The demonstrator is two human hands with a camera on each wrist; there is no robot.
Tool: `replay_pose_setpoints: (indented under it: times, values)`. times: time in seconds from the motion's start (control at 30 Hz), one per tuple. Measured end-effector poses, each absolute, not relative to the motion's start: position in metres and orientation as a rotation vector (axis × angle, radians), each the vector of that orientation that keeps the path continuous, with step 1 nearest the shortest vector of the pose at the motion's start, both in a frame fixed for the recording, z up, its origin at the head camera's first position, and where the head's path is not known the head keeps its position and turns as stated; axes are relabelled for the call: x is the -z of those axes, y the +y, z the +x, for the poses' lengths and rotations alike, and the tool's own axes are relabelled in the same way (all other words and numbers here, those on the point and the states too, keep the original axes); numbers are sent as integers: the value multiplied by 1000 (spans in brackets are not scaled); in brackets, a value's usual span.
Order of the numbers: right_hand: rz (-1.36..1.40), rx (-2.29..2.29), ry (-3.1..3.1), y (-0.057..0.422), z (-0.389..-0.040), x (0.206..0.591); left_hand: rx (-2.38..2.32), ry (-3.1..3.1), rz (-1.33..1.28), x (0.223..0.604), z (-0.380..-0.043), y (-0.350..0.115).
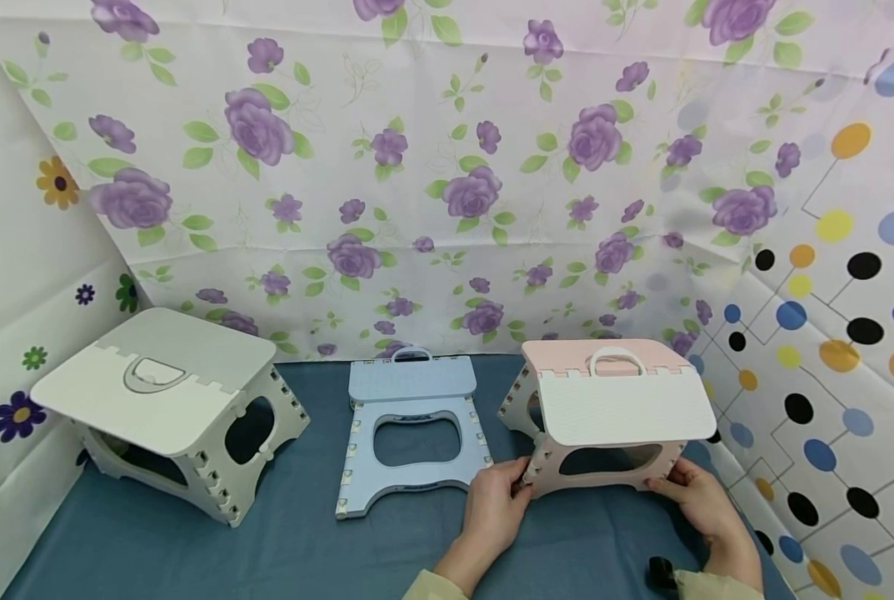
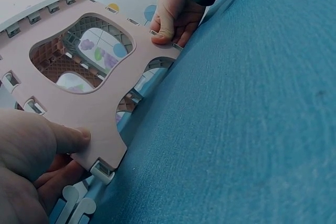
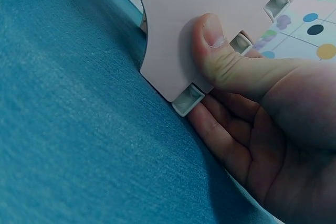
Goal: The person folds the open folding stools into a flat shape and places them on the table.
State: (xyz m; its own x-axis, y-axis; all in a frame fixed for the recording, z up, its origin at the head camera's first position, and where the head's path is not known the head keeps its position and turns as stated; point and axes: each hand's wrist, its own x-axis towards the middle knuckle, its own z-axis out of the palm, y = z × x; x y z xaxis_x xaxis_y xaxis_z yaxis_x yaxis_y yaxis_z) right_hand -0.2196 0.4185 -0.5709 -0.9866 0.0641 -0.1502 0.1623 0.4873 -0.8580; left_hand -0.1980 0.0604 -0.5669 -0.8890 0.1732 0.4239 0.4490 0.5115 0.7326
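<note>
Near the right edge of the worktop (image 1: 267, 550), the stool (image 1: 619, 408) is finger-pinched at both front feet by left hand (image 1: 491, 508) and right hand (image 1: 700, 502), presumably for balance.

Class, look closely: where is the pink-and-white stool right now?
In the head view, the pink-and-white stool stands toward the right on the blue cloth, just right of the blue stool and left of the dotted sheet.

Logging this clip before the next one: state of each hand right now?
Left hand: holding the pink-and-white stool, near side, one lower corner.
Right hand: holding the same stool, near side, other lower corner.
</note>
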Motion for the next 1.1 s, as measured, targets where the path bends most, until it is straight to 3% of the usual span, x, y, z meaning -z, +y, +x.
replay_pose_setpoints:
  times: [1.1]
  values:
    - [205, 1522, 2634, 420, -221, 572, 1315, -2462, -523, 567, -198, 61]
